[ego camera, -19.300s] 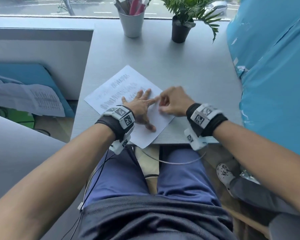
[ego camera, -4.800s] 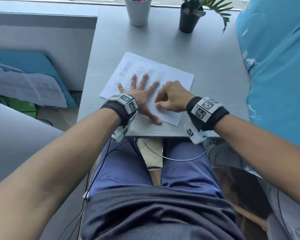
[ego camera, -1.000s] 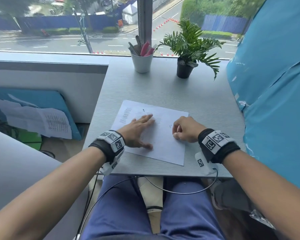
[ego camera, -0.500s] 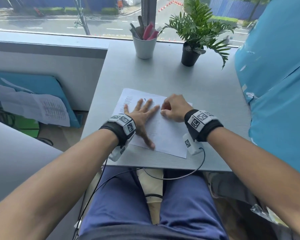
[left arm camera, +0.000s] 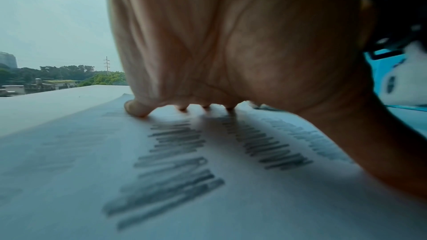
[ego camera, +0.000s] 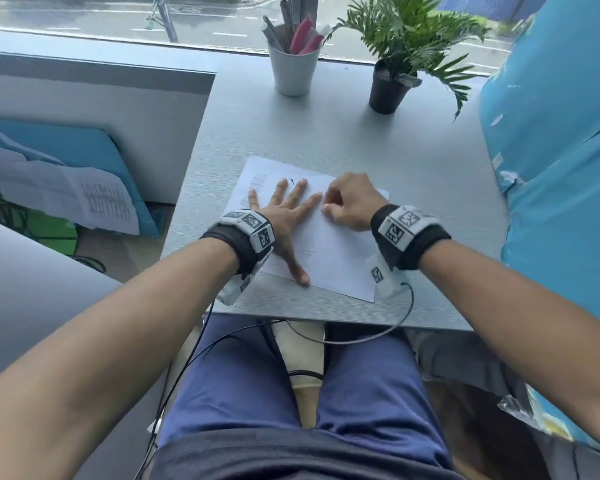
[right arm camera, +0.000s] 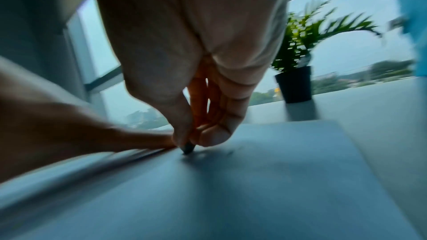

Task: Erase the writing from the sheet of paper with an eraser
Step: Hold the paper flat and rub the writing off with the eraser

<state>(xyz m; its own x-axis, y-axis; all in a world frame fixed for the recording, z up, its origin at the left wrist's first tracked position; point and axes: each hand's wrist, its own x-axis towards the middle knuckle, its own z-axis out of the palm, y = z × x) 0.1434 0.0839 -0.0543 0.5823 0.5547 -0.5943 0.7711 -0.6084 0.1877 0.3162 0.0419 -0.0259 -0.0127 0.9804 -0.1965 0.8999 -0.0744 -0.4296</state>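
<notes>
A white sheet of paper point(ego camera: 340, 258) lies near the grey table's front edge. Grey pencil scribbles point(left arm camera: 175, 154) run in rows on its left part; faint marks remain near its far edge. My left hand point(ego camera: 284, 216) lies flat on the sheet with fingers spread, pressing it down. My right hand point(ego camera: 347, 202) is curled just right of the left forefinger. In the right wrist view its thumb and fingers pinch a small dark-tipped eraser point(right arm camera: 188, 148), whose tip touches the sheet point(right arm camera: 254, 180). The head view hides the eraser inside the fist.
A white cup of pens point(ego camera: 294, 69) and a potted plant in a black pot point(ego camera: 387, 88) stand at the table's far edge by the window. A blue padded wall point(ego camera: 561, 168) borders the table point(ego camera: 326, 133) on the right. Cables hang below the front edge.
My head has tilted down slightly since half a second ago. Both hands stay on the sheet in about the same pose; the right fist has shifted only slightly beside the left forefinger.
</notes>
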